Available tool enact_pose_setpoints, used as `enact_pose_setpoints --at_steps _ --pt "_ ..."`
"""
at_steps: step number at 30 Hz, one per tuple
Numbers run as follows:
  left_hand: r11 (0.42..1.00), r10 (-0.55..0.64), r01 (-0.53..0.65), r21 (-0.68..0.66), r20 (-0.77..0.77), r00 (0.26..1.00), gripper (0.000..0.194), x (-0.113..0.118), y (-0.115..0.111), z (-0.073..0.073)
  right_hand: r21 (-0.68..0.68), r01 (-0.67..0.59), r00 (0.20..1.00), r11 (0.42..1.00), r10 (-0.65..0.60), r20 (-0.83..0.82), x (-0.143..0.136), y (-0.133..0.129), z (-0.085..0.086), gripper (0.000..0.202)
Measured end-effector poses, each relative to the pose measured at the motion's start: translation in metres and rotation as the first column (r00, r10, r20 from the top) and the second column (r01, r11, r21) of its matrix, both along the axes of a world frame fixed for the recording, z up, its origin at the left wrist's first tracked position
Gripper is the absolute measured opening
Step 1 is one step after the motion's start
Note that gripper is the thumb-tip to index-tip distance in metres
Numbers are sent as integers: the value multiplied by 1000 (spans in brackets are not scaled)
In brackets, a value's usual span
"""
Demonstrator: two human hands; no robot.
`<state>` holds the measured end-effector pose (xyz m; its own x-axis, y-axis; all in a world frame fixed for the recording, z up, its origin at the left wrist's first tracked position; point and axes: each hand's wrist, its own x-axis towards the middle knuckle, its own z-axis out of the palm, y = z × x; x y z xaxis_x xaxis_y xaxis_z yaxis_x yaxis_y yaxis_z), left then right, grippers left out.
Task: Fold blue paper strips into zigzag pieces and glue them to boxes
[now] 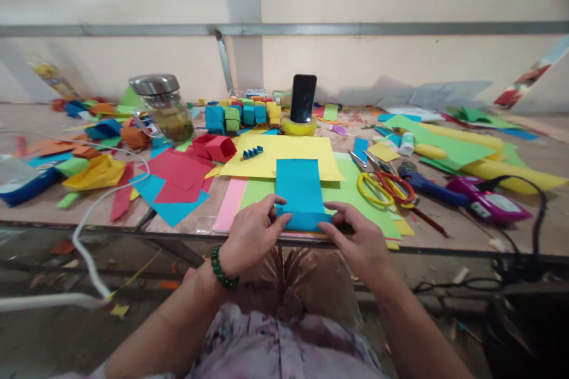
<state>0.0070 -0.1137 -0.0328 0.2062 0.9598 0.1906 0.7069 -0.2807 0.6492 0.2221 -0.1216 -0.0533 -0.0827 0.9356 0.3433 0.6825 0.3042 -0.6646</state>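
Note:
A strip of blue paper [299,186] lies in front of me near the table's front edge, its near end folded up into a flap. My left hand [260,228] pinches the left side of that fold between thumb and fingers. On the right side, my right hand [355,237] grips the fold the same way, thumb at the near edge. Beneath the strip are a yellow sheet [249,160] and a green sheet [351,201]. A small pleated blue paper piece [253,153] rests on the yellow sheet, beyond my left hand.
Yellow-handled scissors [374,190] and red-handled scissors [393,183] lie right, near a blue glue gun [433,188] and a purple device [489,200]. A phone [303,98] stands behind. Left are a glass jar [171,118], red paper [180,174] and a white cable [86,249].

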Motion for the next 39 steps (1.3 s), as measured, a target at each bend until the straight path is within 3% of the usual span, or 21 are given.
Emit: enact_pose_setpoints --at_steps 5,9,13,16,19,21,24,27,31,39 --pt "999 -40 40 -9 59 997 35 -4 0 -2 -22 -2 1000 1000 1 -18 -2 0 6 32" --pt "999 -47 47 17 18 999 31 -4 -1 0 -51 -18 999 999 15 -44 -4 -2 9 29" --pt "995 -95 94 29 51 994 12 -2 -1 1 -56 -35 998 998 32 -56 -4 -2 10 29" --pt "974 -71 44 223 112 991 8 0 -3 3 165 -25 999 986 29 -26 -4 -1 13 20" --pt "853 -74 19 521 84 994 9 -3 -7 5 502 -89 995 860 56 79 -2 0 17 15" --pt "803 -105 74 592 18 994 12 -7 -11 3 557 -198 978 807 123 170 1 -1 18 19" --pt "851 -158 164 498 -54 986 14 -14 -15 -3 413 -339 939 845 280 197 5 -3 15 17" --pt "912 -197 214 350 -84 977 13 -19 -19 -8 262 -385 923 885 365 124 8 -7 12 11" --pt "943 -215 228 243 -79 973 11 -18 -20 -6 216 -355 934 910 338 113 9 -9 8 8" --pt "976 -151 148 162 6 989 10 -14 -13 -6 175 -274 961 946 262 86 2 -6 8 11"
